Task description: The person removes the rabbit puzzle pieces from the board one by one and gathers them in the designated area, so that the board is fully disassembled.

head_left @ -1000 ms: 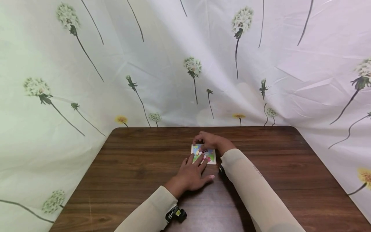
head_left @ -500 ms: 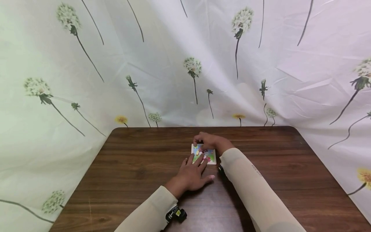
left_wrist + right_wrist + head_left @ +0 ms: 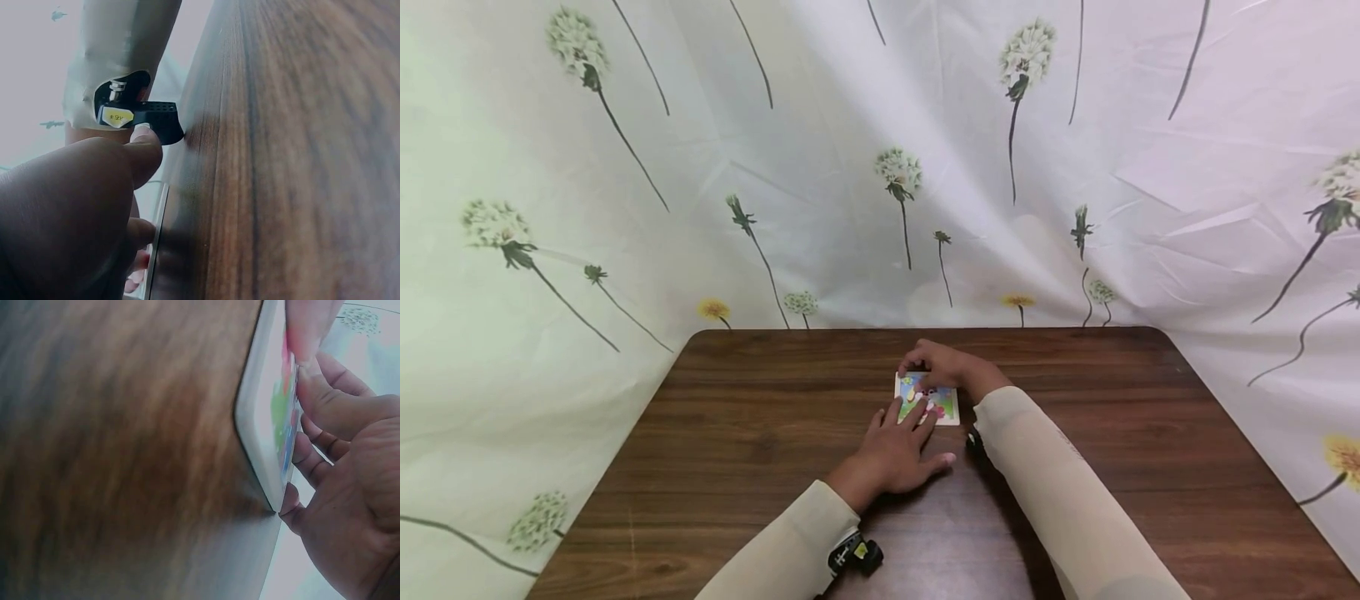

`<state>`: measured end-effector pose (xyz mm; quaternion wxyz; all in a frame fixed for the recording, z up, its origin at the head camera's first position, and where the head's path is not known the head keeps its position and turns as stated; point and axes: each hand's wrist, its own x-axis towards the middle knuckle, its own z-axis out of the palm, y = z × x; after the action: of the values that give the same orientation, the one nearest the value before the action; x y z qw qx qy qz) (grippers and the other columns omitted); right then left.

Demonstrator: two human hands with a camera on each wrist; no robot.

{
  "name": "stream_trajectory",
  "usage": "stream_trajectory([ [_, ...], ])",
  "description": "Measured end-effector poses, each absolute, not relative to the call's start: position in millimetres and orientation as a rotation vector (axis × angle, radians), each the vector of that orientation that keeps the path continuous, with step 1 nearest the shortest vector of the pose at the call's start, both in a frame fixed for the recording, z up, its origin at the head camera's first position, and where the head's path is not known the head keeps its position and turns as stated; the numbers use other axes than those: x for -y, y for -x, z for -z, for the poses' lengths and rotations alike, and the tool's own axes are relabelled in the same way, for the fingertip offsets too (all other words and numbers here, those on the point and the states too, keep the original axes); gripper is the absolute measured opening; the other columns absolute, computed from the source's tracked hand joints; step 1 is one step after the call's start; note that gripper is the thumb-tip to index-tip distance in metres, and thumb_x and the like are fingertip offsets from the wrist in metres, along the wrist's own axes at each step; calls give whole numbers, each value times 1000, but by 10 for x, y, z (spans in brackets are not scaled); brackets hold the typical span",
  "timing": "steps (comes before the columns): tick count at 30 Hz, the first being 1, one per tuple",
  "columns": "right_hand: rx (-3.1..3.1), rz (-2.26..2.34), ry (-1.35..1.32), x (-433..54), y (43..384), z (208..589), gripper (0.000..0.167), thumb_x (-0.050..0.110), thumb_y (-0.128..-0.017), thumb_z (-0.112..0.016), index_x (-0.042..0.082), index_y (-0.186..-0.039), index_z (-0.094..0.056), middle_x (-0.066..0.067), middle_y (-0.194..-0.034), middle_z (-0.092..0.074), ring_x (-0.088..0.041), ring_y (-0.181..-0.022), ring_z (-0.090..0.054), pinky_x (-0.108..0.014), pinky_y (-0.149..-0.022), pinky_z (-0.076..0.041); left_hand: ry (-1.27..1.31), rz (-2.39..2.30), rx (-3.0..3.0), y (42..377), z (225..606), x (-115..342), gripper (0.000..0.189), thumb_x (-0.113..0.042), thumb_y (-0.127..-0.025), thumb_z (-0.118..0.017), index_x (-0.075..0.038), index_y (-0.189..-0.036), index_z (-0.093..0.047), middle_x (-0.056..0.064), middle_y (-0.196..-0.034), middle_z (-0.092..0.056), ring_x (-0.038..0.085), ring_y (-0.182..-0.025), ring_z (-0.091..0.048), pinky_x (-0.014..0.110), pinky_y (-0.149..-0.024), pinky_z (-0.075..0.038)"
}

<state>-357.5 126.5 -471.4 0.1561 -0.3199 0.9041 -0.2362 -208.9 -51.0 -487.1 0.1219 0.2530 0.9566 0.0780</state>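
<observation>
1. Head view: picture board [image 3: 951, 408], white-edged, with blue, green and pink artwork, lies flat on the dark wood-grain table [image 3: 760, 433], off toward 12 o'clock from the table's middle. Clock directions below are centred on the board in this view.

2. Left hand [image 3: 897, 457]: comes in from 7 o'clock, palm down. Fingers straight and spread, fanned toward 12 to 1 o'clock. Fingertips rest on the near part of the board; outermost finger, on the 9 o'clock side, lies off it. Thumb stretched out toward 2 o'clock, also off the board. Nothing gripped.

3. Right hand [image 3: 943, 364]: at 1 o'clock, arched over the far edge. Fingers bent, tips down by the 11 to 12 o'clock edge; thumb underneath, over the artwork.

4. Right wrist view: thumb tip at the board's face, right beside a left-hand fingertip; other fingers bent behind it, narrow gap from thumb. Pinching a piece or just pressing: cannot tell.

5. Extras: light sleeves [image 3: 1060, 475] on both arms; black wrist camera [image 3: 856, 554] on the left cuff at 7 o'clock, dark device [image 3: 974, 440] at the right cuff, 4 o'clock. Flower-print backdrop [image 3: 820, 167] behind, at 12 o'clock.
</observation>
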Motion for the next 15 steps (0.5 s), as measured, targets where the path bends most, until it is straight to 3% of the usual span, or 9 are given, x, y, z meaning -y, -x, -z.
stream_trajectory([
  [5, -2589, 654, 920, -1290, 3627, 4705, 29, 14, -100, -82, 23, -128, -79, -8, -124, -55, -22, -108, -53, -38, -97, -50, -742, -244, -2793, 2107, 4895, 499, 84, -78, -107, -37, -27, -174, -32, -1, -185, -21, 42, -171, -14, 64, -134, -23],
  [15, -2558, 643, 994, -1274, 3723, 4680, 27, 15, -97, -85, 17, -125, -83, -10, -121, -56, -16, -91, -48, -27, -81, -45, -750, -231, -2805, 2098, 4908, 515, 84, -77, -107, -39, -27, -174, -33, -1, -185, -22, 42, -171, -15, 64, -133, -25],
])
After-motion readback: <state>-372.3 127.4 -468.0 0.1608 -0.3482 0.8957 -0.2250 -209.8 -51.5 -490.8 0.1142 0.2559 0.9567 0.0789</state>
